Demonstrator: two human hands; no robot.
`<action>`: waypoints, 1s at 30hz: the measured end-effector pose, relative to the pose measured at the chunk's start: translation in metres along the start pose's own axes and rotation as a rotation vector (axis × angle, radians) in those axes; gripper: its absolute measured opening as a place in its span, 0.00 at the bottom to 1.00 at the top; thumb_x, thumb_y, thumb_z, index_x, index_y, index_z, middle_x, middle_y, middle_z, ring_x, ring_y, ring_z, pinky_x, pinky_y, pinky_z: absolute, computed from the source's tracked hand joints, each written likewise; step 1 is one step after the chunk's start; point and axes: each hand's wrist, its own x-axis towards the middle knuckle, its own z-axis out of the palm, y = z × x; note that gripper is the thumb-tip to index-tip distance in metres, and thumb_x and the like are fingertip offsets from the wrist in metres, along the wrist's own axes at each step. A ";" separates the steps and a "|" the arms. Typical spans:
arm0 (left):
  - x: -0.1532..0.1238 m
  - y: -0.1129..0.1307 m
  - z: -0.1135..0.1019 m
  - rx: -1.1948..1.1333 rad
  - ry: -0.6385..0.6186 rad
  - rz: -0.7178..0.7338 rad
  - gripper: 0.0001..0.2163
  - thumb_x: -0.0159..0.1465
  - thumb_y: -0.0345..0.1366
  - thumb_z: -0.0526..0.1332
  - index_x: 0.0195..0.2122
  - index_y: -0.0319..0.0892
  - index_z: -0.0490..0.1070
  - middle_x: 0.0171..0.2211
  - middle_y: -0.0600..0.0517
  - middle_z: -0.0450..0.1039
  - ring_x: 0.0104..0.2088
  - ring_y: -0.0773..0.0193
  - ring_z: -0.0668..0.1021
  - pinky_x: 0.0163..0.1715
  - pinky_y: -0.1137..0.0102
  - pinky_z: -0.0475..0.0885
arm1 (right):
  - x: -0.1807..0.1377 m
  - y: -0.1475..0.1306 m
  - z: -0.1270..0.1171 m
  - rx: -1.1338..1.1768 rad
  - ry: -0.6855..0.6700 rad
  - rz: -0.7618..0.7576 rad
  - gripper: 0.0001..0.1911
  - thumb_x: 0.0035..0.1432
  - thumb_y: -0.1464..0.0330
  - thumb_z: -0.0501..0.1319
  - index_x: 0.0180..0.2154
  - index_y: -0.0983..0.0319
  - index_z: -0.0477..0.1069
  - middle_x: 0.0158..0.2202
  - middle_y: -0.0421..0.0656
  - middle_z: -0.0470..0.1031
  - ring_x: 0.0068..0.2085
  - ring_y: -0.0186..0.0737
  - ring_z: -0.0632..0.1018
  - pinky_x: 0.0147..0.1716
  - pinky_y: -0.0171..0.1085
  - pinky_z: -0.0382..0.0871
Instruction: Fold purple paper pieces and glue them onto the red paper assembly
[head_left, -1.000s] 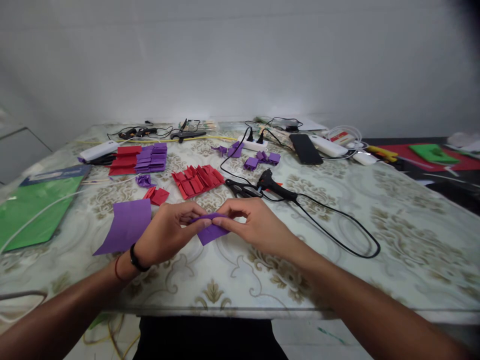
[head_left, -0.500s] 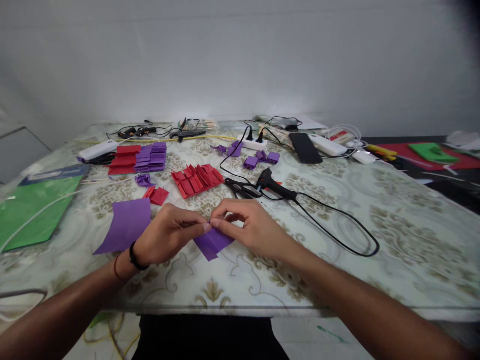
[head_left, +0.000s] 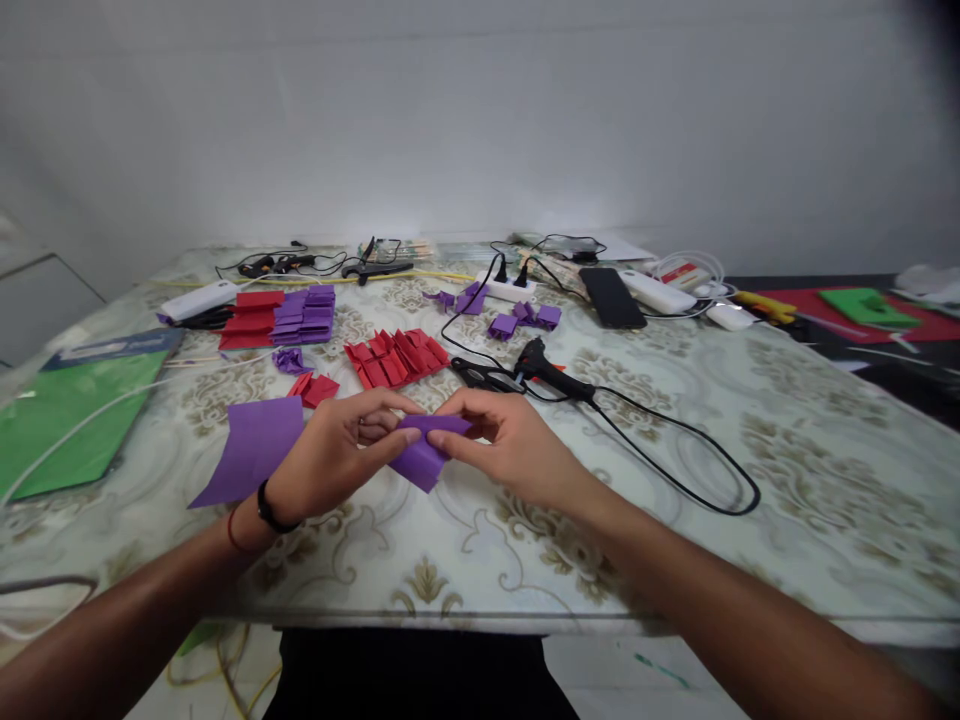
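Note:
My left hand (head_left: 339, 450) and my right hand (head_left: 510, 450) meet over the near middle of the patterned table (head_left: 787, 450). Both pinch one small folded purple paper (head_left: 421, 458), held a little above the tabletop between their fingertips. A flat purple sheet (head_left: 251, 450) lies just left of my left hand. Beyond the hands lie a row of folded red pieces (head_left: 394, 358), black scissors (head_left: 484, 377) and a black glue gun (head_left: 551, 372).
Stacks of red and purple folded papers (head_left: 289, 315) sit at the back left. A green sheet (head_left: 60, 420) lies at the far left. The glue gun's black cord (head_left: 697, 470) loops right. A power strip (head_left: 506, 288), a phone (head_left: 611, 296) and cables crowd the back.
The hands lifted the purple paper off the table and turned it; half a second ago it hung lower, pressed near the tabletop, pinched at its top edge.

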 end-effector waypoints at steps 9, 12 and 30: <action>-0.003 0.004 0.001 -0.179 -0.018 0.222 0.01 0.67 0.28 0.66 0.38 0.40 0.76 0.27 0.54 0.78 0.24 0.72 0.74 0.24 0.80 0.68 | -0.004 -0.001 0.000 0.134 0.034 -0.208 0.08 0.60 0.74 0.67 0.39 0.58 0.84 0.37 0.41 0.84 0.36 0.35 0.80 0.33 0.32 0.72; -0.007 0.002 0.000 -0.123 0.043 0.307 0.03 0.68 0.27 0.65 0.38 0.42 0.77 0.27 0.55 0.76 0.25 0.73 0.73 0.25 0.80 0.68 | -0.006 0.002 -0.001 0.161 0.050 -0.269 0.12 0.61 0.76 0.66 0.40 0.55 0.85 0.37 0.40 0.84 0.37 0.34 0.80 0.34 0.32 0.72; -0.010 0.001 0.001 0.101 -0.015 0.349 0.04 0.69 0.27 0.65 0.42 0.42 0.74 0.33 0.54 0.78 0.29 0.71 0.79 0.31 0.78 0.74 | -0.009 -0.006 0.004 0.092 -0.014 -0.221 0.07 0.61 0.72 0.67 0.42 0.59 0.81 0.37 0.41 0.83 0.37 0.35 0.81 0.37 0.34 0.74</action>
